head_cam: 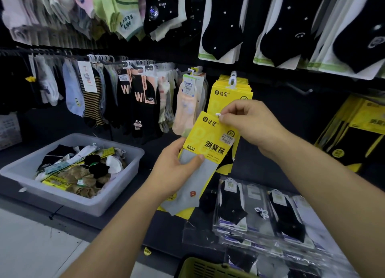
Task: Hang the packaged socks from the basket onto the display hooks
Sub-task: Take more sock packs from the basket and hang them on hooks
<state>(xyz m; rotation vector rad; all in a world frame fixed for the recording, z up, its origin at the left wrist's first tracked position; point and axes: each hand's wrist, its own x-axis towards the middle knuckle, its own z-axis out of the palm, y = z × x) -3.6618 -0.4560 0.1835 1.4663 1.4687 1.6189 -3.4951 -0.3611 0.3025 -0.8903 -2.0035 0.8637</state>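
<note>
Two hands on one pack | our right hand [250, 125] pinches the white hanger loop [218, 115] atop the yellow sock pack [208, 144] | our left hand [177, 169] grips its lower body | pack sits just below the matching hung stack [227, 92] | we should square the loop to the hook [233, 77] tip, then slide it on.
</note>
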